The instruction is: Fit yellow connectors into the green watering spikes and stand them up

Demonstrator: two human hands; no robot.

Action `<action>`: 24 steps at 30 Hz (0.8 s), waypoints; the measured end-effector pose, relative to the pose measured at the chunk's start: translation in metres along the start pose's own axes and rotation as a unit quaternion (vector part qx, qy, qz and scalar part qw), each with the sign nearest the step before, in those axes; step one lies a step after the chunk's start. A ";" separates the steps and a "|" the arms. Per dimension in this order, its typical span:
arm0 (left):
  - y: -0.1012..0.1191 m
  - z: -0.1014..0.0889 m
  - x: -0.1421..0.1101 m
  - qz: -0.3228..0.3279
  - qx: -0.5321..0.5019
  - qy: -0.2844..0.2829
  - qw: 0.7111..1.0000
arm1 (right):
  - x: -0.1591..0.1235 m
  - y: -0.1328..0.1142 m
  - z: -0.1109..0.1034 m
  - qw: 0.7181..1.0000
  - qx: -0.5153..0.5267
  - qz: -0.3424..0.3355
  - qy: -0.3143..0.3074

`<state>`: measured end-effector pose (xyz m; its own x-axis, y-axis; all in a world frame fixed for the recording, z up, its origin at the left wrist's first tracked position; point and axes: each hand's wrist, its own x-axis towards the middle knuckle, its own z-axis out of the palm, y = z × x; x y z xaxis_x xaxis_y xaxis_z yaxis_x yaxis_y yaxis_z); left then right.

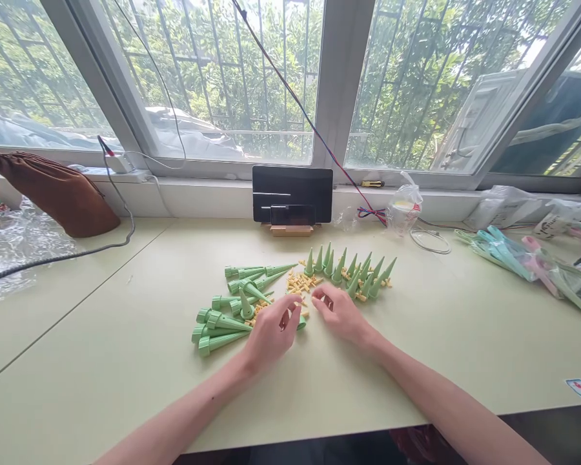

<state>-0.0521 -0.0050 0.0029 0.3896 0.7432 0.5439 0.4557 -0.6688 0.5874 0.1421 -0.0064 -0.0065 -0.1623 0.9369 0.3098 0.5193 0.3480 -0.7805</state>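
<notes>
My left hand (271, 332) rests on the pale green table (126, 361) with its fingers curled round a green cone-shaped spike (301, 323) whose end shows past the fingertips. My right hand (337, 313) lies beside it, fingers bent and pinched over the small yellow pieces (300, 283) scattered between the hands. To the left lie several green spikes on their sides (232, 303). Behind the hands several green spikes stand upright in a row (351, 268).
A dark tablet with a phone on a wooden stand (292, 197) leans at the window sill. A brown pouch (58, 194) and a grey cable (53, 257) lie at the left. Plastic bags (404, 206) and packets of teal and pink items (523, 255) sit at the right.
</notes>
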 end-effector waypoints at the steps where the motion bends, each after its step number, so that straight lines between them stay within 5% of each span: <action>1: 0.000 0.000 0.000 0.000 0.000 -0.006 1.000 | 0.000 -0.002 0.000 1.000 0.011 0.005 0.004; 24: -0.001 0.000 0.001 0.036 0.002 -0.073 0.997 | -0.006 -0.013 0.002 0.997 0.077 -0.012 0.002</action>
<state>-0.0520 -0.0040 0.0029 0.5333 0.6881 0.4921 0.4251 -0.7209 0.5473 0.1345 -0.0168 0.0004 -0.1698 0.9282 0.3312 0.3805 0.3717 -0.8468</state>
